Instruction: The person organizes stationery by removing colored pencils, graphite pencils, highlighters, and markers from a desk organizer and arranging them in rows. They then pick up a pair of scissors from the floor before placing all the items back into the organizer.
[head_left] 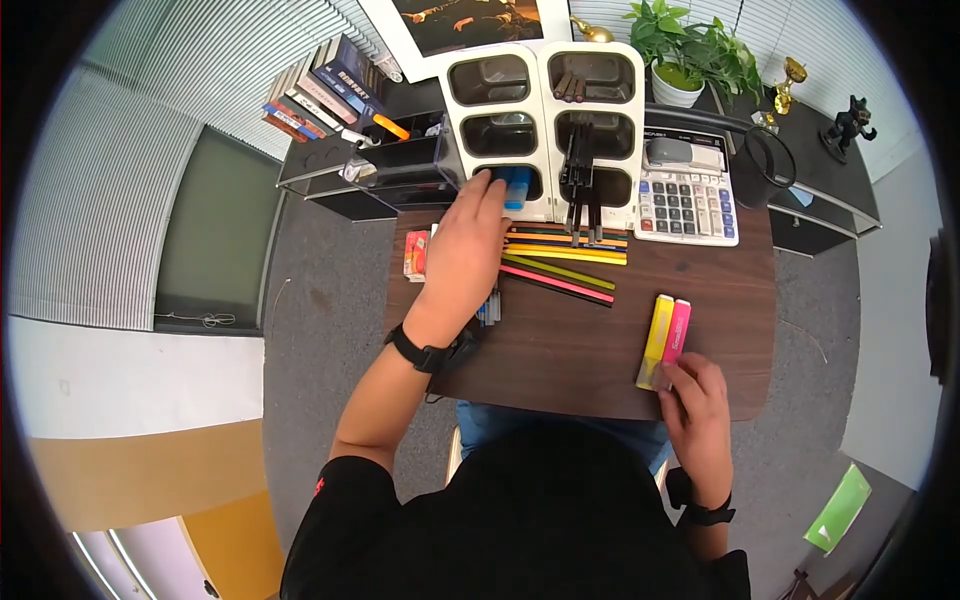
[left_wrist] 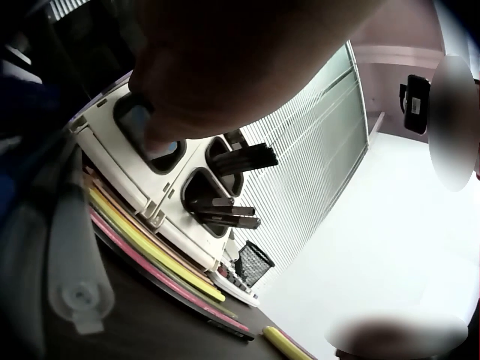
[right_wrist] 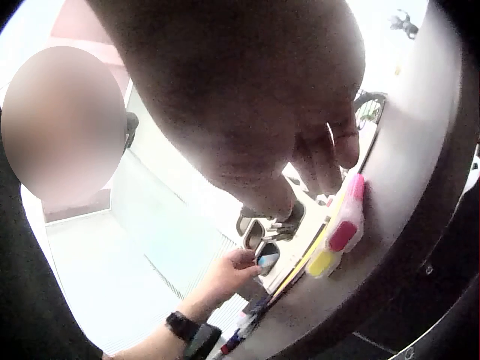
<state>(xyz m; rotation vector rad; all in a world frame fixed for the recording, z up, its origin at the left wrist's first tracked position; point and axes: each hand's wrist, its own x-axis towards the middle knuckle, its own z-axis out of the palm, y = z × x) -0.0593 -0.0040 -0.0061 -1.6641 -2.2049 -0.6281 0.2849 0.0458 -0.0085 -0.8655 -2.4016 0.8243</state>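
My left hand (head_left: 465,240) reaches into the front left compartment of the white organizer (head_left: 543,130). Its fingertips pinch a light blue highlighter (head_left: 516,188) that stands inside that compartment; part of the grip is hidden by the hand. Near the table's front right, my right hand (head_left: 700,405) has loosely bent fingers at the lower end of a pink highlighter (head_left: 677,325). Flush beside it lies a yellow highlighter (head_left: 656,335). Both lie on the brown table (head_left: 560,345), and in the right wrist view their capped ends show below the fingers.
Colored pencils (head_left: 565,255) lie in front of the organizer, which holds black pens (head_left: 580,180) and brown pencils (head_left: 570,87). A calculator (head_left: 690,200) is at its right; a dark desk holder (head_left: 405,165) stands left. Grey-blue pens (head_left: 490,308) lie by my left wrist, near a red box (head_left: 415,255).
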